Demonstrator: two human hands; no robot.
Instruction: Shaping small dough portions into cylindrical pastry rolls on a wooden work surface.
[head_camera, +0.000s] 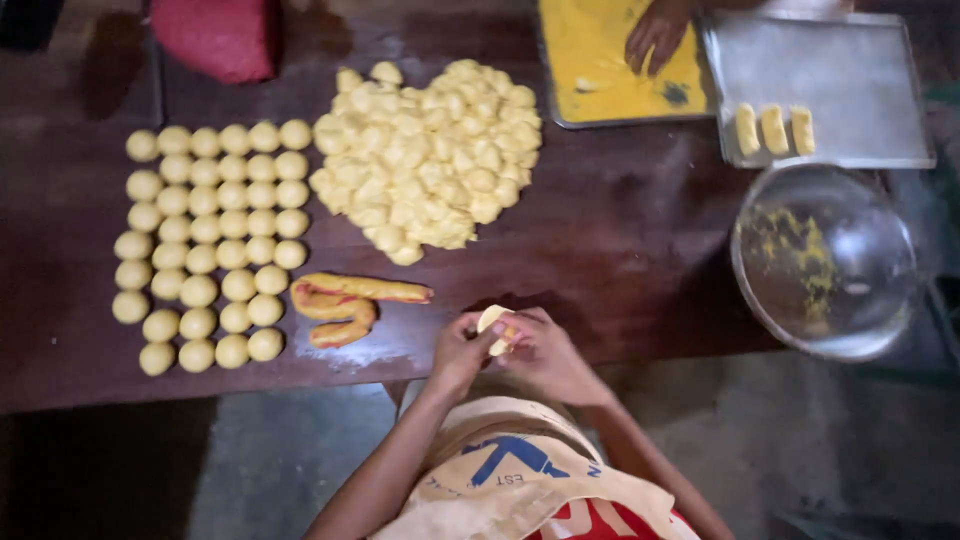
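Note:
Both my hands meet at the table's near edge around one pale yellow dough piece (493, 325). My left hand (462, 350) cups it from the left, my right hand (545, 352) presses on it from the right. To the left lie rows of round dough balls (210, 240). Behind them sits a heap of rough dough lumps (430, 150). A curled orange and red scraper-like tool (345, 300) lies on the table between the balls and my hands.
Another person's hand (655, 35) rests in a tray of yellow crumbs (590, 60) at the far side. A metal tray (850, 70) holds three coated pieces (773, 130). A metal bowl (825, 260) with crumb residue stands at right. A red cloth (220, 35) lies far left.

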